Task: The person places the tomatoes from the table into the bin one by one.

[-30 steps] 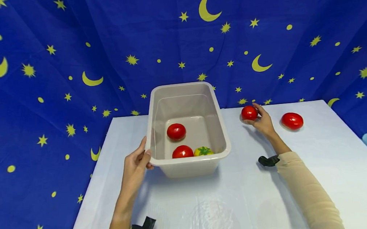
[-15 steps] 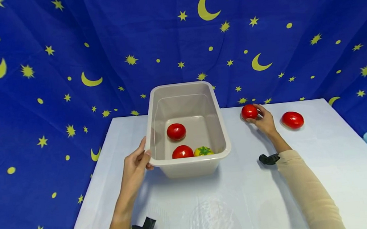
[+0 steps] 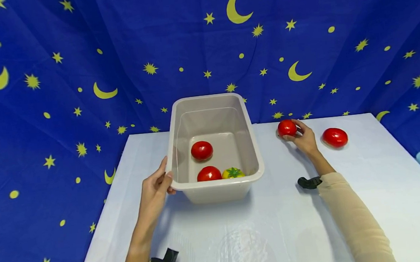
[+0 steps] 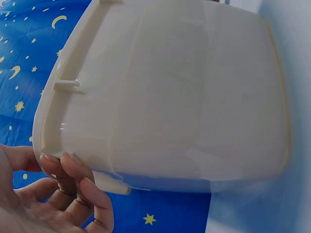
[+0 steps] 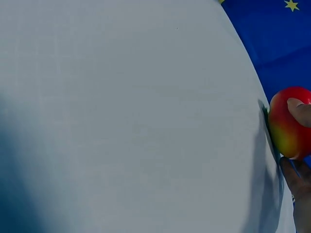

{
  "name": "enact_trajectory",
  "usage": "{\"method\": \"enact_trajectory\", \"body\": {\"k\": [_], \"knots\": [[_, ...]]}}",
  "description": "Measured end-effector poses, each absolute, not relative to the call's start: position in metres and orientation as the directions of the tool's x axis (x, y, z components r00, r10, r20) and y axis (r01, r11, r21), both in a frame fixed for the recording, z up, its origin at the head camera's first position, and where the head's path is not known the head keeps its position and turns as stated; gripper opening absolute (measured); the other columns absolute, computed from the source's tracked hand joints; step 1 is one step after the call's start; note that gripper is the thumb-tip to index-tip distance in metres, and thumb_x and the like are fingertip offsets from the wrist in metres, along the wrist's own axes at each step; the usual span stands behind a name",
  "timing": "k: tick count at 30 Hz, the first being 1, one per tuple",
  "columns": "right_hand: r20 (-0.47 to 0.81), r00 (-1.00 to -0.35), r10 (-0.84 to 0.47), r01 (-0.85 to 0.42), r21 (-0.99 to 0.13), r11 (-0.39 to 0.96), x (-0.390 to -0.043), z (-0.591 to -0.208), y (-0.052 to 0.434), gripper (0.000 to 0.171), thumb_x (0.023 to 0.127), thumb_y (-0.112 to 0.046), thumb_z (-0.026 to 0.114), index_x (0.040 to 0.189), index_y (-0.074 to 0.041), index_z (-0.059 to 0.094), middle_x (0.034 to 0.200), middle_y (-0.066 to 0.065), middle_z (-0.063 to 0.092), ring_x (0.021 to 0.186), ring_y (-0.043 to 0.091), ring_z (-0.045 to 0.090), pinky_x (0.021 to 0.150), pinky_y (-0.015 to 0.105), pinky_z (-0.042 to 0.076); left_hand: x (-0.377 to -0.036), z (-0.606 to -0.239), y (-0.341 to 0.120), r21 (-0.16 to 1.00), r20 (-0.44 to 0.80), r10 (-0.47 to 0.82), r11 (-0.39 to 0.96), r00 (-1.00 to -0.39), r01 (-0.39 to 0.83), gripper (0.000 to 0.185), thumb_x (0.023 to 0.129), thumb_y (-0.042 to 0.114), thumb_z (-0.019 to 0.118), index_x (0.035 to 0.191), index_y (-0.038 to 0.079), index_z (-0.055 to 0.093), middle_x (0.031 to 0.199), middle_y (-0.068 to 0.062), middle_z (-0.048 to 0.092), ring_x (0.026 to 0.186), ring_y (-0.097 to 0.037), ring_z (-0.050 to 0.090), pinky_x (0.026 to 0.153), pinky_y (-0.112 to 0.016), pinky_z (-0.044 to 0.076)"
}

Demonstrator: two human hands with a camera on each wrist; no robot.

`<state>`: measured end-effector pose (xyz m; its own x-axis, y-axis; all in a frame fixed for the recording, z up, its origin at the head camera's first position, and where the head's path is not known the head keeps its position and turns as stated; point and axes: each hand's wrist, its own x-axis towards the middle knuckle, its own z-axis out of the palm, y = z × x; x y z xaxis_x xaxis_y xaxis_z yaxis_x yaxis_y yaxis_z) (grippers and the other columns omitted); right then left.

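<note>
Hardly anything has moved since a second ago: your right hand (image 3: 302, 137) still curls its grip round a tomato (image 3: 287, 127) low at the table (image 3: 264, 234)'s far edge, right of the bin (image 3: 218, 184). Your left hand (image 3: 155, 190) still pinches the bin's near-left rim. You seem to be at the pick-up; next likely calls for a lift high enough to clear the bin's right wall. Room inside lies at the far right, away from two tomatoes (image 3: 201, 150) and a yellow one (image 3: 232, 173). Another tomato (image 3: 334, 137) lies apart to your right.
</note>
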<state>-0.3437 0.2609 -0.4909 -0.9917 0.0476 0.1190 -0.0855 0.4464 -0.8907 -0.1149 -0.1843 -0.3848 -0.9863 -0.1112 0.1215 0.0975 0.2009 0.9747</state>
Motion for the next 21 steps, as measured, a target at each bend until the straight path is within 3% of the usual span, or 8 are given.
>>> {"method": "enact_trajectory", "body": {"k": [21], "knots": [[0.144,-0.989,0.028,-0.116,-0.888,0.445,-0.3415,-0.4879,0.2661,0.075,0.083,0.002,0.072,0.149,-0.004,0.038,0.152,0.020,0.038,0.132,0.041,0.045,0.106,0.053,0.040,-0.1142,-0.3848,-0.1838,0.972,0.128,-0.110,0.209,-0.986,0.103,0.050,0.101,0.005,0.048,0.149,0.003,0.036,0.122,-0.031,0.061,0.065,-0.007,0.053,0.063,-0.020,0.050]]}}
